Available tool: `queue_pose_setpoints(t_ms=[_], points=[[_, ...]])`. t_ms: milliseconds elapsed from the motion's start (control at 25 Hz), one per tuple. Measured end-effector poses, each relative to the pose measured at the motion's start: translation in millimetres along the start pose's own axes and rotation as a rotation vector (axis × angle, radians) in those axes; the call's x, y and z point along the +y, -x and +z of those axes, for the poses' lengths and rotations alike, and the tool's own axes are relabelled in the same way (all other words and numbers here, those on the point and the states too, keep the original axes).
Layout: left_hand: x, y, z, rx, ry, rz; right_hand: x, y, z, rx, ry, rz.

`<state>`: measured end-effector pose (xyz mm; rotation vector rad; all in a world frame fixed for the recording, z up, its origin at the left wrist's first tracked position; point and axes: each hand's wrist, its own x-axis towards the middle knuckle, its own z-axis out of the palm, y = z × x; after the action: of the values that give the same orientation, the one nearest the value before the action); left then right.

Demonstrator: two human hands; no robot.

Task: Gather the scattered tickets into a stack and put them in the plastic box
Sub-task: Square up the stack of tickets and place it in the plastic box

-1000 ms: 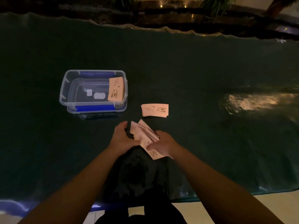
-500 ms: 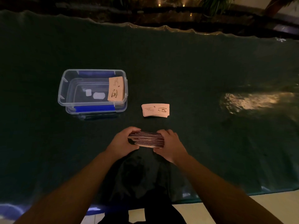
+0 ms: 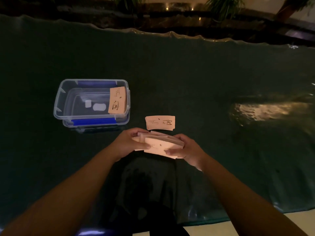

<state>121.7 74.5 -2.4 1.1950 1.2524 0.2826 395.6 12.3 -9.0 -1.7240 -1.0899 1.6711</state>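
A thick stack of pale pink tickets (image 3: 160, 144) is held between both hands just above the table, its printed face tilted towards me. My left hand (image 3: 128, 142) grips its left end and my right hand (image 3: 188, 149) grips its right end. A second small pile of tickets (image 3: 160, 122) lies flat on the table just beyond the hands. The clear plastic box (image 3: 58, 106) with blue clips stands to the left. A few tickets (image 3: 117, 102) lean against its right inner wall.
The table (image 3: 187, 79) is covered in a dark green cloth with a rippled far edge. A patch of reflected light (image 3: 269, 110) lies on the cloth at right. Plants and a dark ledge run along the back. A pale floor strip shows at bottom right.
The loose fan of tickets was squared into a stack held edge-on, and now the stack is tipped so its printed face shows. The box and the table pile have not moved.
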Motion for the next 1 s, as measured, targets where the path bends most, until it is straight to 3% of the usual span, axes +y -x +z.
queue_pose_setpoints(t_ms=[240, 440, 680, 880, 1000], points=[[41.1, -37.0, 4.1, 0.027, 0.091, -0.170, -28.6, -34.1, -22.0, 0.042, -0.255, 0.074], [56.1, -69.7, 12.5, 0.146, 0.147, -0.267, -45.0, -68.8, -33.0, 0.081, -0.241, 0.176], [62.9, -101.0, 19.9, 0.255, 0.048, -0.313, -50.9, -98.8, -35.8, 0.090, -0.211, 0.278], [58.7, -108.6, 21.3, 0.296, 0.108, -0.386, -49.6, -105.0, -36.8, 0.114, -0.119, 0.352], [54.9, -117.5, 19.1, 0.269, 0.153, -0.450, -50.1, -109.0, -36.8, 0.130, -0.184, 0.379]])
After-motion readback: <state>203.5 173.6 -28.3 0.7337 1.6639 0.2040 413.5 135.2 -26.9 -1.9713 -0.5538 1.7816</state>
